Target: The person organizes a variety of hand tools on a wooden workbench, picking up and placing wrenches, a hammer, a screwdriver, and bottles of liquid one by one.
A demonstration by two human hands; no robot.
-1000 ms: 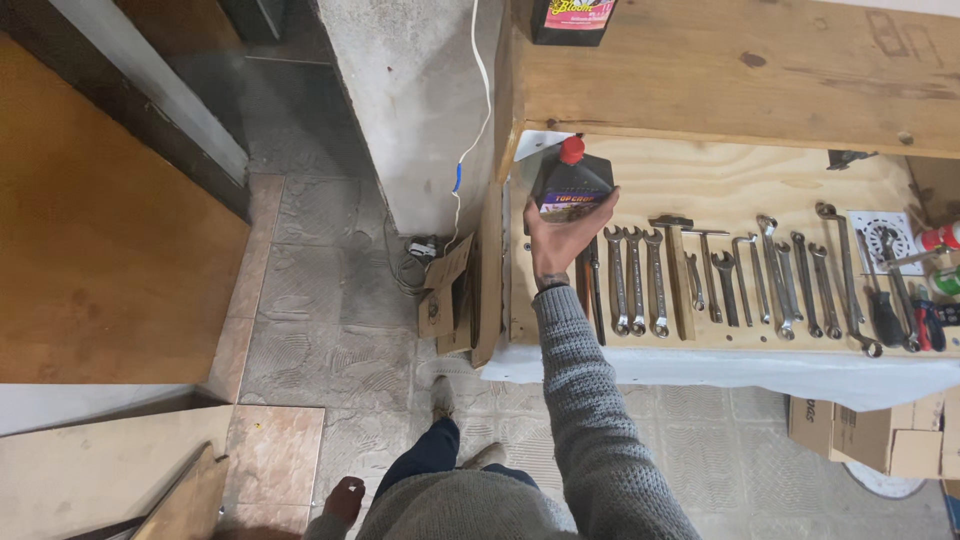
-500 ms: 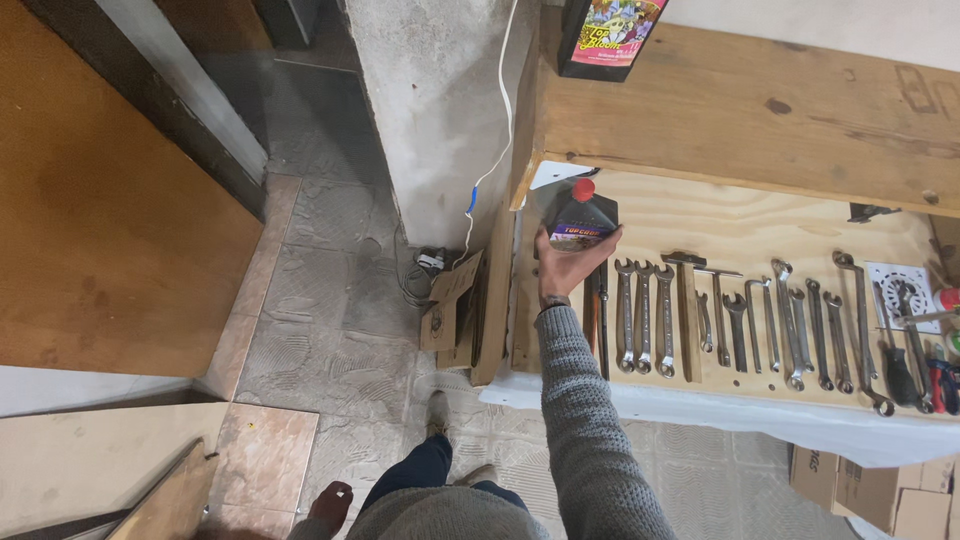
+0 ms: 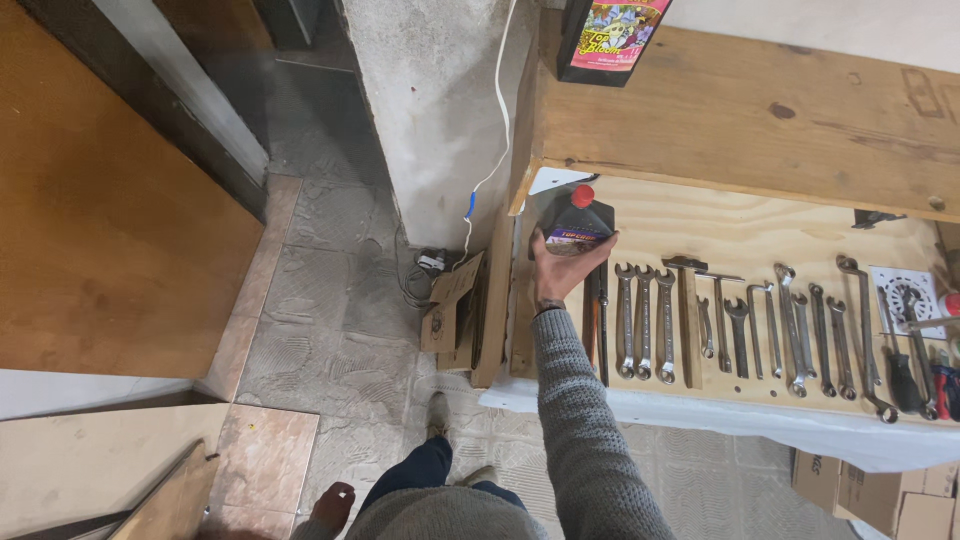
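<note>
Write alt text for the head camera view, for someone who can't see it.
Seen from above, a right hand in a grey knit sleeve grips a dark bottle with a red cap at the left end of a plywood bench. A row of wrenches lies to its right, under a wooden shelf; tiled floor lies at left.

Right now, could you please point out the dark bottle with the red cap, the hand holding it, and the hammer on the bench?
dark bottle [image 3: 576,218], head view, on its shoulder below the red cap.
right hand [image 3: 560,268], head view, on the back of the hand.
hammer [image 3: 688,318], head view, on its wooden handle.
</note>
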